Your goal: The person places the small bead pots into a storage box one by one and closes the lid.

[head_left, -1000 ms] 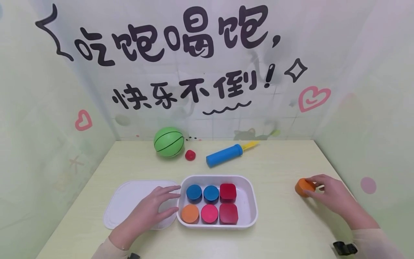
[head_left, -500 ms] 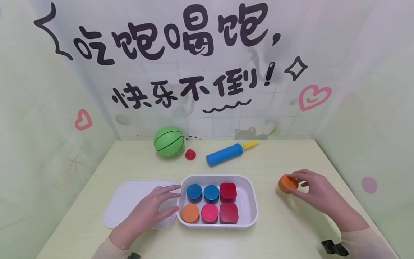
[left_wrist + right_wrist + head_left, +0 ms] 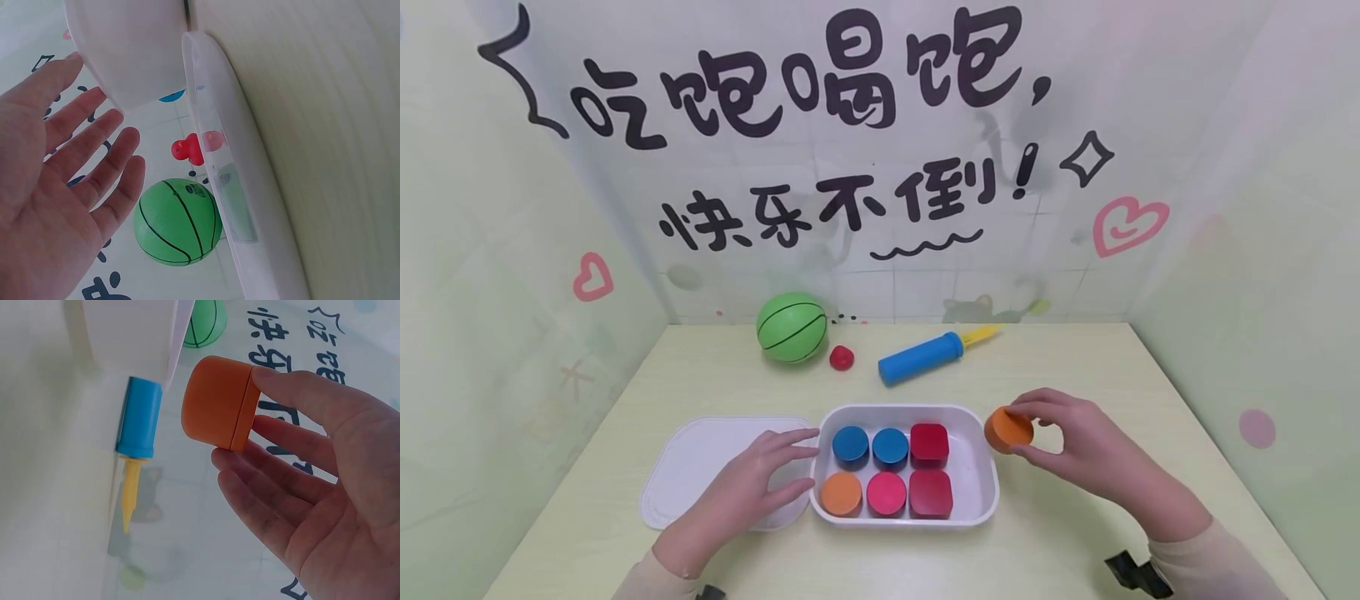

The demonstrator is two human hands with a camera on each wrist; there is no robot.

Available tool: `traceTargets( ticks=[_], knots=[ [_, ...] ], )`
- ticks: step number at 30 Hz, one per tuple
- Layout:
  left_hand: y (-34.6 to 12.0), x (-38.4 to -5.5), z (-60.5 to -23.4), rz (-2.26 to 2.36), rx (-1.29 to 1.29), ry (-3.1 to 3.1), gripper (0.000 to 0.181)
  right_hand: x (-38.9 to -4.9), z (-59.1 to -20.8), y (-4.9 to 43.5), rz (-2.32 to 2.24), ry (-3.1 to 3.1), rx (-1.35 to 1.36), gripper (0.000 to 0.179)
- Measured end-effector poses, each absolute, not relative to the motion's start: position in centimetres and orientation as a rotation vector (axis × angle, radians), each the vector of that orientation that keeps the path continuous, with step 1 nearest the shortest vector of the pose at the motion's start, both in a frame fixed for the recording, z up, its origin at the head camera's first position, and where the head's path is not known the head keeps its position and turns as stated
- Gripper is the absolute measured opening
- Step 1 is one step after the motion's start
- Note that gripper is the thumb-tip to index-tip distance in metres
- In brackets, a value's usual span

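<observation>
My right hand (image 3: 1086, 437) pinches a small orange round tub (image 3: 1009, 430) between thumb and fingers, tilted, right beside the right rim of a white box (image 3: 973, 492). In the right wrist view, a lid seam shows on the orange tub (image 3: 219, 403). Inside the box stand two blue round tubs (image 3: 851, 447), two red square tubs (image 3: 929, 444), a pink round tub (image 3: 886, 494) and another orange round tub. The box's right end shows bare floor. My left hand (image 3: 760, 471) reaches over the white lid (image 3: 700, 467), its spread fingertips at the box's left rim.
At the back of the table stand a green ball (image 3: 792, 327), a small red object (image 3: 842, 358) and a blue hand pump (image 3: 921, 359) with a yellow nozzle. A printed cloth wall (image 3: 880, 292) closes off the back, and sides rise left and right.
My right hand has carried the orange tub leftward from the table's right side to the box's right rim. My left hand has stayed where it was.
</observation>
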State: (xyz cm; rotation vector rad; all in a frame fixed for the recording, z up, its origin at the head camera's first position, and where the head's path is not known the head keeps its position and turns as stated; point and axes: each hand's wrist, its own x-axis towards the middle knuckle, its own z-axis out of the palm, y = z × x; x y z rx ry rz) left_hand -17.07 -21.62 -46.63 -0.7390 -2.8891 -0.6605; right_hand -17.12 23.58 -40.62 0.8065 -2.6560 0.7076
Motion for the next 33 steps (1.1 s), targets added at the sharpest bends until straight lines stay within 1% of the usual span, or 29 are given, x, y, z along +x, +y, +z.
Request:
traceTargets(
  ticks=[8, 14, 26, 33],
  knots=[
    [-21.7, -17.5, -46.7, -0.637, -0.76, -2.889, 0.041, -17.0, -40.5, 21.0, 0.734, -2.753, 0.886, 0.04],
    [-21.7, -17.5, -46.6, -0.642, -0.761, -2.889, 0.04, -17.1, -41.0, 19.8, 0.673, -2.849, 0.94, 0.044],
    [-21.6, -17.7, -46.6, -0.673, -0.719, -2.921, 0.041, -17.6, -41.9, 18.9, 0.582, -2.914, 1.005, 0.041],
    [-21.5, -17.6, -46.5, -0.661, -0.741, -2.892, 0.04, -18.1, -42.3, 18.8, 0.485, -2.887, 1.057, 0.041]
  ],
)
